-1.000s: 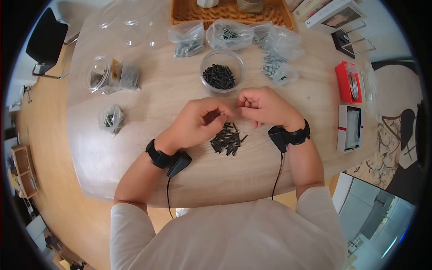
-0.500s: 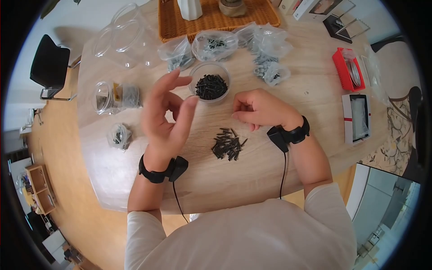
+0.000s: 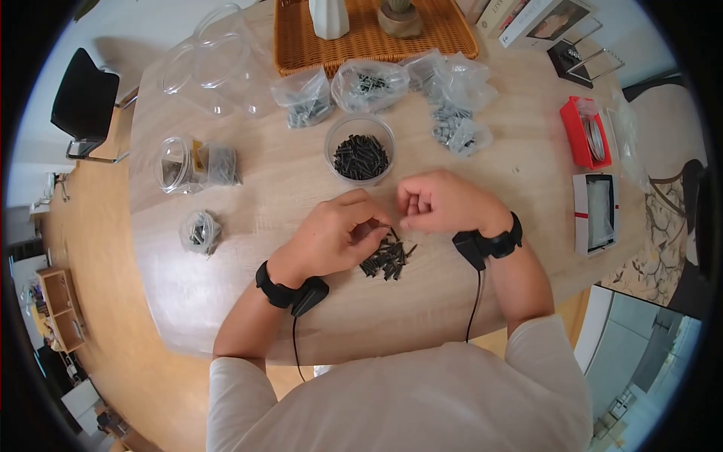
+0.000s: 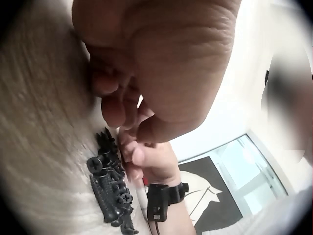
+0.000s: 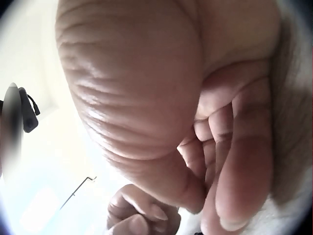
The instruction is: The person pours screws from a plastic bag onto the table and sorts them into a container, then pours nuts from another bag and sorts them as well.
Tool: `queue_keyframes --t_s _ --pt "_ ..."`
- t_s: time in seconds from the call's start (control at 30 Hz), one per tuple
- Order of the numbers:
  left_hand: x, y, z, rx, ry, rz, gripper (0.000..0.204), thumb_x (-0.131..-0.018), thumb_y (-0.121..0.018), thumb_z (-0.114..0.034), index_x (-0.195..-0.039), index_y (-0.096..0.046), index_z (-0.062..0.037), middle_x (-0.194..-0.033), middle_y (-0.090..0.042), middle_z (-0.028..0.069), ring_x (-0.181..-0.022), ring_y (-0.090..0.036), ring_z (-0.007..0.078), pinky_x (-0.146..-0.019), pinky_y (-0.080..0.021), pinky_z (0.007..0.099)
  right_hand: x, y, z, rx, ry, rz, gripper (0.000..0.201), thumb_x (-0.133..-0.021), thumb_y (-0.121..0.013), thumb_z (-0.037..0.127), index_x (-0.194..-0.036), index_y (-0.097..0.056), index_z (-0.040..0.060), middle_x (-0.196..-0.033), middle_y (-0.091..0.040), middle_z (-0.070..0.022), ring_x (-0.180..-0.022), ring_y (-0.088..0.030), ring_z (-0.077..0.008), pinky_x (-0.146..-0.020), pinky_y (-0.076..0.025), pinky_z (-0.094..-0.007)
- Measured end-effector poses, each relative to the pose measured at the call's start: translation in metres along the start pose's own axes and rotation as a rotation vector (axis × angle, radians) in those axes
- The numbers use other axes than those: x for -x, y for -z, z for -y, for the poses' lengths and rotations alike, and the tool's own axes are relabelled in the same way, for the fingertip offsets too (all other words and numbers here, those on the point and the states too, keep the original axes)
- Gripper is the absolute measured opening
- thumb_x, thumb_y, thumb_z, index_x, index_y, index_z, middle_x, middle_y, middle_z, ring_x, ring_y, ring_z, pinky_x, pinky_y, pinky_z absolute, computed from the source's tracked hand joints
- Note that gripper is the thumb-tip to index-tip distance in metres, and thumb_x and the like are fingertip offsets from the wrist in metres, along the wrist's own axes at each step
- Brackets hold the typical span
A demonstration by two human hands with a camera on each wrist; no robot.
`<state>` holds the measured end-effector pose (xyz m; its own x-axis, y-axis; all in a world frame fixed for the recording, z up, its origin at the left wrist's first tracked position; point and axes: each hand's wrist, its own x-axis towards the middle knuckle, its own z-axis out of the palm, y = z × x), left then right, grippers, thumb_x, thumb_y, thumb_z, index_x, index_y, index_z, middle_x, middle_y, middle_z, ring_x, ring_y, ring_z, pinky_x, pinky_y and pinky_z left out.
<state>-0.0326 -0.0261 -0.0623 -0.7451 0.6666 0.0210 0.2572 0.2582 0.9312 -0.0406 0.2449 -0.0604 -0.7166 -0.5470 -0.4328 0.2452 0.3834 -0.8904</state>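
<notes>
A small pile of black screws [image 3: 392, 262] lies on the table before the person; in the left wrist view cross-slotted heads show. My left hand [image 3: 331, 235] is over the pile's upper left side, thumb and fingers bent toward each other, tips at its edge. Whether a screw sits between those tips I cannot tell. Facing it from the right, my right hand [image 3: 456, 202] stays low over the table with loosely curled fingers, and nothing shows in its palm [image 5: 220, 93]. Beyond both hands stands a clear round tub [image 3: 329, 151] holding many more black screws [image 3: 361, 157].
Plastic bags of hardware [image 3: 307, 105] line the front of a wicker tray [image 3: 361, 54]. To the left lie a clear jar [image 3: 175, 167] and a small bag [image 3: 200, 232]. A red bin [image 3: 580, 135] and an open box [image 3: 595, 215] stand at the right edge.
My left hand was near the right hand, then rose with spread fingers to the left of the tub, and has come back down to the pile. The right hand has barely moved.
</notes>
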Motion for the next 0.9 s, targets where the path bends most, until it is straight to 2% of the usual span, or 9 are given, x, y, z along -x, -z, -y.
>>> queue_keyframes --t_s 0.07,0.1,0.13,0.2,0.23,0.33,0.43,0.67,0.9 --pt "-0.001 0.001 0.007 -0.003 0.028 0.026 0.015 -0.092 -0.080 -0.006 -0.106 -0.077 -0.0064 -0.096 -0.067 0.0099 -0.069 -0.068 0.0194 -0.062 -0.055 0.0320 0.007 -0.001 0.002 0.255 0.136 0.039 0.024 -0.084 -0.085 0.013 -0.100 -0.070 0.0035 -0.080 -0.073 -0.0071 -0.069 -0.072 -0.0143 -0.061 -0.055 -0.0326" --pt "-0.001 0.002 0.009 -0.008 0.059 0.060 0.017 -0.091 -0.080 -0.007 -0.108 -0.077 -0.0069 -0.099 -0.066 0.0107 -0.070 -0.069 0.0220 -0.063 -0.056 0.0340 0.012 -0.001 0.013 0.308 0.135 0.059 0.026 -0.079 -0.088 0.016 -0.095 -0.070 0.0057 -0.081 -0.071 -0.0070 -0.076 -0.072 -0.0190 -0.068 -0.055 -0.0369" --pt "-0.001 0.003 0.009 -0.010 0.057 0.049 0.017 -0.091 -0.080 -0.007 -0.108 -0.077 -0.0069 -0.099 -0.066 0.0107 -0.070 -0.069 0.0220 -0.063 -0.056 0.0340 0.014 -0.004 0.011 0.317 0.139 0.064 0.026 -0.079 -0.088 0.016 -0.095 -0.070 0.0057 -0.081 -0.071 -0.0070 -0.076 -0.072 -0.0190 -0.068 -0.055 -0.0369" --pt "-0.004 0.006 0.008 -0.120 -0.035 0.072 0.022 -0.087 -0.082 -0.008 -0.108 -0.076 -0.0072 -0.096 -0.065 0.0117 -0.073 -0.071 0.0267 -0.066 -0.058 0.0380 0.018 -0.009 0.003 0.487 0.356 0.081 0.025 -0.078 -0.089 0.013 -0.095 -0.071 0.0080 -0.085 -0.067 -0.0049 -0.078 -0.070 -0.0214 -0.070 -0.055 -0.0359" --pt "-0.003 0.005 0.010 -0.161 -0.034 0.075 0.021 -0.086 -0.083 -0.010 -0.106 -0.075 -0.0068 -0.095 -0.065 0.0119 -0.075 -0.071 0.0302 -0.067 -0.059 0.0406 0.016 -0.011 0.003 0.510 0.381 0.077 0.025 -0.078 -0.089 0.013 -0.095 -0.071 0.0080 -0.085 -0.067 -0.0049 -0.078 -0.070 -0.0214 -0.070 -0.055 -0.0359" --pt "-0.003 0.003 0.011 -0.236 -0.114 0.043 0.020 -0.087 -0.082 -0.012 -0.105 -0.075 -0.0068 -0.095 -0.065 0.0115 -0.075 -0.072 0.0316 -0.068 -0.059 0.0417 0.015 -0.017 0.005 0.613 0.441 0.008 0.020 -0.079 -0.087 0.012 -0.092 -0.072 0.0095 -0.087 -0.066 -0.0058 -0.082 -0.069 -0.0273 -0.074 -0.054 -0.0405" --pt "-0.001 0.003 0.008 -0.251 -0.089 0.077 0.019 -0.088 -0.081 -0.012 -0.104 -0.075 -0.0063 -0.094 -0.065 0.0109 -0.077 -0.072 0.0313 -0.069 -0.059 0.0420 0.017 -0.015 0.013 0.530 0.285 0.072 0.009 -0.080 -0.080 0.007 -0.083 -0.071 0.0091 -0.085 -0.067 -0.0073 -0.086 -0.069 -0.0309 -0.078 -0.054 -0.0453" --pt "-0.004 0.002 0.007 -0.258 -0.107 0.101 0.014 -0.089 -0.080 -0.012 -0.101 -0.075 -0.0076 -0.092 -0.065 0.0092 -0.077 -0.070 0.0298 -0.068 -0.057 0.0414 0.016 -0.013 0.005 0.494 0.325 0.076 0.011 -0.082 -0.082 0.008 -0.087 -0.072 0.0088 -0.087 -0.068 -0.0079 -0.085 -0.069 -0.0302 -0.077 -0.054 -0.0452" --pt "-0.003 0.002 0.010 -0.285 -0.127 0.088 0.013 -0.089 -0.081 -0.012 -0.100 -0.074 -0.0083 -0.091 -0.065 0.0094 -0.078 -0.069 0.0300 -0.070 -0.056 0.0427 0.016 -0.007 0.011 0.385 0.255 0.116 0.012 -0.086 -0.083 0.008 -0.091 -0.072 0.0069 -0.089 -0.068 -0.0085 -0.080 -0.070 -0.0271 -0.072 -0.054 -0.0406"
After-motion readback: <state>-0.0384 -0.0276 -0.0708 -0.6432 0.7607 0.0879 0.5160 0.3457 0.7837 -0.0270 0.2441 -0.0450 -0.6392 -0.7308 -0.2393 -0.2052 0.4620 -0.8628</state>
